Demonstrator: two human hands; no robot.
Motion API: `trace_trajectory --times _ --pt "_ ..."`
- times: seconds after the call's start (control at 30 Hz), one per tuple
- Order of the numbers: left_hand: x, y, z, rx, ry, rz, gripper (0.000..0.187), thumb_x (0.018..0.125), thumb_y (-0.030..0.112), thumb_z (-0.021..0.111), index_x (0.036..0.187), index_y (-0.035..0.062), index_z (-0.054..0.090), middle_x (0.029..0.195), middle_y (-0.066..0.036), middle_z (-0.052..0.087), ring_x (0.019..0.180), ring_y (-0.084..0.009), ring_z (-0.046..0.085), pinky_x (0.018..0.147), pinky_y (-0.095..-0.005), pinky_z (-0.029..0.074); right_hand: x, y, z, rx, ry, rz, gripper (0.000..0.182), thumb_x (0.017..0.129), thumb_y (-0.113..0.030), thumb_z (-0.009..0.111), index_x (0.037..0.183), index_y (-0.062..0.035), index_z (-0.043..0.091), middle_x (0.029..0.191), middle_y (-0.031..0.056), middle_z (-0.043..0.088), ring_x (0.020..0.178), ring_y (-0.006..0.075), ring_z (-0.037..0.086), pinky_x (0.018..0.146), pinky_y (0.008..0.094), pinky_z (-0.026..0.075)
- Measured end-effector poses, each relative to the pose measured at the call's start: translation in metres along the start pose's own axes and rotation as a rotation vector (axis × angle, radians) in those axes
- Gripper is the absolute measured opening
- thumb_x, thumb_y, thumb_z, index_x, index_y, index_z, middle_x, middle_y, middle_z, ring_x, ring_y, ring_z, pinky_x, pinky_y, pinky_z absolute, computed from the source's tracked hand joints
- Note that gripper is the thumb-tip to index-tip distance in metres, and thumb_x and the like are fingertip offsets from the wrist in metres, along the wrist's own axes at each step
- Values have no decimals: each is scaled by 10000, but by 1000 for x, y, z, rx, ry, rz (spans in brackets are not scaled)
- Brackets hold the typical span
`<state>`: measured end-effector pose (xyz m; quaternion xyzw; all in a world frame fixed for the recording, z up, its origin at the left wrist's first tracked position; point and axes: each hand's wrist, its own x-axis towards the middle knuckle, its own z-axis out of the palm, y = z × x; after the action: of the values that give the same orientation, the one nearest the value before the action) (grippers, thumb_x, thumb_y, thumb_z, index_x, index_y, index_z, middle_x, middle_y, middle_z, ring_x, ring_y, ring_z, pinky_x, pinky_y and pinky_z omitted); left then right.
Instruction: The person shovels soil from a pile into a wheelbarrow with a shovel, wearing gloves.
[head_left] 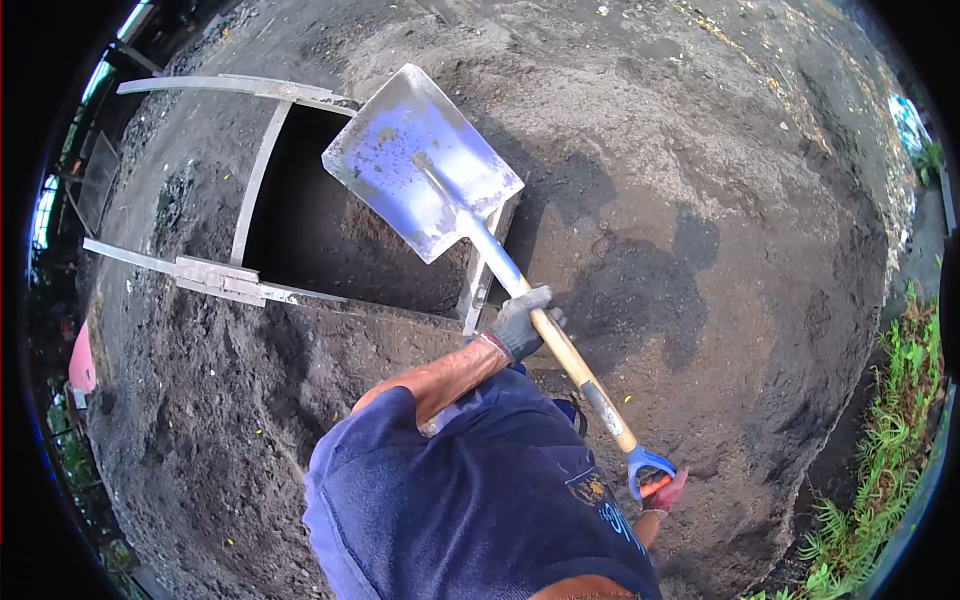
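A square shovel with a blue-tinged metal blade (420,165) and a wooden shaft (570,355) lies diagonally across the view. My left hand (522,322), in a grey glove, is wrapped round the shaft just below the metal socket. At the other end my right hand (668,492), in a reddish glove, is closed on the orange bar of the blue D-handle (645,468). The blade is raised over the right edge of a wooden frame (258,185), with a few specks of dirt on its face.
Inside the frame is a dark rectangular opening (310,215). Rough grey-brown soil (780,330) surrounds it. Green plants (890,440) grow along the right edge. A pink object (82,362) shows at the far left. Damp, dark patches mark the soil right of the shovel.
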<state>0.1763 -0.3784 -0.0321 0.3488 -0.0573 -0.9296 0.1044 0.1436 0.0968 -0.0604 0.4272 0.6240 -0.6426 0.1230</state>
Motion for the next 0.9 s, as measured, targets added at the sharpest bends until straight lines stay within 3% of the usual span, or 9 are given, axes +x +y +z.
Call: trace_trajectory --times 0.13,0.3,0.33,0.47,0.57,0.63,0.83,0.87,0.9 --pt "48 -31 18 382 46 -100 204 786 176 672 859 81 508 741 -49 505 659 -226 560 647 -411 497 -33 123 -53 261 185 248 549 843 -660 454 803 -117 519 589 38 481 419 218 439 372 357 368" --pt "76 -77 38 586 -83 -147 160 810 227 631 803 130 504 703 -24 493 601 -209 520 588 -388 467 -106 197 -51 364 147 -166 511 893 -550 468 785 -52 504 557 94 510 421 233 515 391 353 438" --pt "83 -90 39 644 -62 -149 161 815 239 626 799 140 500 703 -21 493 591 -209 515 582 -387 462 -114 204 -53 357 199 -130 585 893 -579 428 660 -48 501 531 91 496 426 232 508 408 385 453" --pt "102 -162 20 810 -92 -302 195 778 221 675 824 112 520 699 -47 507 591 -216 531 553 -382 490 -163 235 -74 647 243 192 476 884 -522 520 751 -65 522 535 67 501 407 208 505 374 322 416" --pt "91 -230 -14 876 -94 -505 211 769 201 685 847 97 518 702 -61 516 584 -232 536 542 -392 497 -201 272 -84 684 606 199 507 820 -629 549 690 -153 434 508 6 397 386 177 408 348 329 326" --pt "65 -270 -37 1026 -11 -612 203 773 189 676 869 90 527 697 -63 522 578 -239 544 525 -401 497 -243 302 -84 787 789 277 424 862 -510 571 721 -121 477 538 -2 432 375 149 408 340 299 339" --pt "-12 -347 -168 1464 29 -1075 216 765 197 685 910 86 571 693 -65 544 560 -229 553 504 -409 489 -400 366 -31 744 1334 742 489 799 -580 622 853 -94 593 572 -35 379 420 108 337 358 275 264" --pt "-34 -357 -171 1474 47 -1176 203 763 199 688 889 87 576 693 -65 549 565 -223 557 505 -406 487 -419 370 -17 740 1507 558 493 806 -566 620 901 -82 615 605 -25 397 484 122 374 398 293 297" --pt "-53 -364 -177 1450 41 -1295 218 769 199 692 935 98 591 728 -51 557 594 -213 567 532 -397 496 -445 367 -9 706 1531 719 578 801 -589 606 922 -25 635 702 46 506 585 160 455 483 322 368"
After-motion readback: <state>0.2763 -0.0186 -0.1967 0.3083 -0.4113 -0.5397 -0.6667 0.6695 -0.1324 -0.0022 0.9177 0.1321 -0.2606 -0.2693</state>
